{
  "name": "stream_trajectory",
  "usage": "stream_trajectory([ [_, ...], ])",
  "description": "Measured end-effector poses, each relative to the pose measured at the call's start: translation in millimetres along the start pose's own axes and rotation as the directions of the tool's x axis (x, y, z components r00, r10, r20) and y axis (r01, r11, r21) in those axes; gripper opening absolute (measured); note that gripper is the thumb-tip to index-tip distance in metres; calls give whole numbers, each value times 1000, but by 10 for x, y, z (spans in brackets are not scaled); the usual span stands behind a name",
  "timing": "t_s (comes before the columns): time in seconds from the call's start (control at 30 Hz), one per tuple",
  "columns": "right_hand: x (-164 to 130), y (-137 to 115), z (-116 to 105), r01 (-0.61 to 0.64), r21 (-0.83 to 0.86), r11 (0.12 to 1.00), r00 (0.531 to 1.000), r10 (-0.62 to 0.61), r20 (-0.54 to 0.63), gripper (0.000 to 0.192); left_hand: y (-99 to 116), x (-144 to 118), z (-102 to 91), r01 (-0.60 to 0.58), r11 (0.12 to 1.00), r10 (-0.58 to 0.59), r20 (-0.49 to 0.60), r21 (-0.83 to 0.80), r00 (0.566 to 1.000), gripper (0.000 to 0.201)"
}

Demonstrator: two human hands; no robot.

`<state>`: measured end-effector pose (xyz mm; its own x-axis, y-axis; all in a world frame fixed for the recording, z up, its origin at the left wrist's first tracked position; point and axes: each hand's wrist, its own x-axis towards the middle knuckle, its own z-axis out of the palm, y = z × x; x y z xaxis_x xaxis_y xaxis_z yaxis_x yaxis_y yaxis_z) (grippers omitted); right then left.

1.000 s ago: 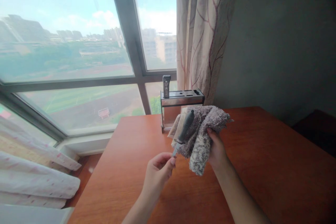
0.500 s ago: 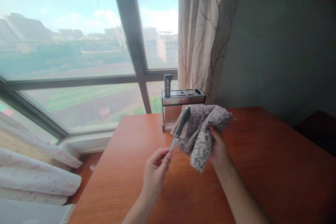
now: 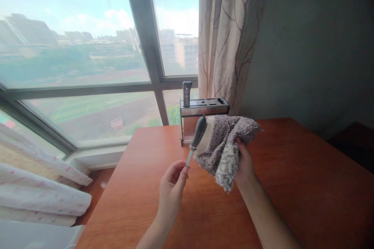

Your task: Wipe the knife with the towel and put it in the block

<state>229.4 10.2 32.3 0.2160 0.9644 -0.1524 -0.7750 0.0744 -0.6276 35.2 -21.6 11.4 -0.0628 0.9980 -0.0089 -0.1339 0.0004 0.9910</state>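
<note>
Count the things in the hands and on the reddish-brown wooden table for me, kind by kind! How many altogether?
Black-and-silver rectangular holder: 1
Fluffy grey cloth bundle: 1, in the right hand
Grey-handled tools: 2, a ribbed-handled one in the left hand, a straight-handled one upright in the holder
Total: 4

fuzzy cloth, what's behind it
The rack and wooden table show behind the cloth; it covers the rack's lower right part and some tabletop, so anything there can't be seen.
</note>
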Motion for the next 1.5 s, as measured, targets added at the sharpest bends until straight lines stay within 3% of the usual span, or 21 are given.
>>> stream_trajectory([
  [0.27,-5,-22,12,-21,-30,999,1000,21,-2,36,1,17,-42,40,999,-40,-13,31,999,33],
  [0.47,-14,-44,9,-65,-21,998,996,66,63,34,-67,47,-62,48,998,-50,-42,-35,998,31],
  [0.57,2,-44,10,-57,20,998,998,56,36,34,-68,50,-61,54,995,-57,-31,-82,998,31],
  [0.83,-32,-7,15,50,93,994,999,-51,9,32,-5,-57,13,110,972,-86,121,-209,989,30],
  [1.0,-130,111,50,3,16,1000,996,-4,86,34,-85,-137,91,237,965,-192,310,-115,931,35],
  [1.17,-143,206,81,-37,-65,997,981,48,186,34,-72,-148,87,329,931,-258,351,-160,900,33],
  [1.33,-81,198,77,84,-194,977,990,-60,126,30,38,-152,83,363,908,-253,417,-209,873,27],
  [1.5,-47,172,94,181,-202,963,983,-168,77,34,86,-150,107,350,914,-245,407,-206,880,25],
])
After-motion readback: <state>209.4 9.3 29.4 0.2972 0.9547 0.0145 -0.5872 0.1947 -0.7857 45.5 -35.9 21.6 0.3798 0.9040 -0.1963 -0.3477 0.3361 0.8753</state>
